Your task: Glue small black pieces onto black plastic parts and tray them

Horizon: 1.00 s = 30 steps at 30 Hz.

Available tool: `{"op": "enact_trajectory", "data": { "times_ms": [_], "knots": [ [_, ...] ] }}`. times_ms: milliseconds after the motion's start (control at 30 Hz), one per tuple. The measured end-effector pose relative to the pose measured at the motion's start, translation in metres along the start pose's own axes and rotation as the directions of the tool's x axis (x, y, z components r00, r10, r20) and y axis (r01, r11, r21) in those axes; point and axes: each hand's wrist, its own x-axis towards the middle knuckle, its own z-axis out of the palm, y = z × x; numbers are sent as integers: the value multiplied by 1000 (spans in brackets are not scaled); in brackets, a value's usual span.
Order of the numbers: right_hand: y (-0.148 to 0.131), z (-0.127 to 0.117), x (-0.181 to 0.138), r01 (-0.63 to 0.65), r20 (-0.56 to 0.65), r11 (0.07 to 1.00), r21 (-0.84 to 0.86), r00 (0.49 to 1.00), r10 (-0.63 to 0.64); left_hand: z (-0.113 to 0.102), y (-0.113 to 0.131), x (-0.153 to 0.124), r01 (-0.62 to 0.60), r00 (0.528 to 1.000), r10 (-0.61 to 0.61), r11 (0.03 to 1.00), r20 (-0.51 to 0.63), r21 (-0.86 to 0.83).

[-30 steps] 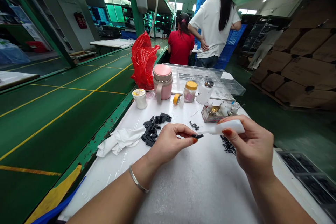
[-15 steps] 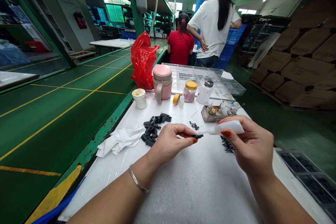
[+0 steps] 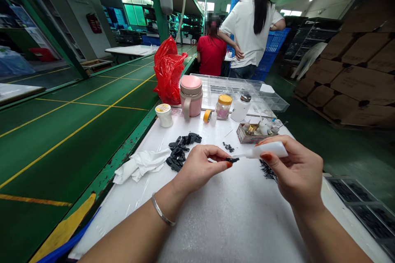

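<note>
Between thumb and fingers, my left hand pinches a small black plastic part above the white tabletop. My right hand is closed around a white squeeze bottle, tipped sideways with its thin nozzle pointing left. The nozzle tip is at the black part; whether it touches cannot be made out. Left of my left hand lies a pile of black plastic parts. Several small dark rings lie beyond my hands. Thin black pins lie partly hidden by my right hand.
A white cloth lies at the left edge. Farther back stand a white tub, pink mug, yellow tape roll, jar and small box of bottles. Two co-workers are beyond. A green conveyor runs along the left.
My hands, the black part and the bottle stay almost still; my right hand shifts very slightly right. The standing co-worker's head and arm have moved a little.
</note>
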Motion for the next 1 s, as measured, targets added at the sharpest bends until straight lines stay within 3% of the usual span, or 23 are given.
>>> {"op": "enact_trajectory", "data": {
  "times_ms": [1000],
  "knots": [
    [-4, -1, 2, 8, 8, 1000, -17, 1000, -8, 1, 4, -1, 1, 1000, -1, 1000, 9, 2]
  ]
}}
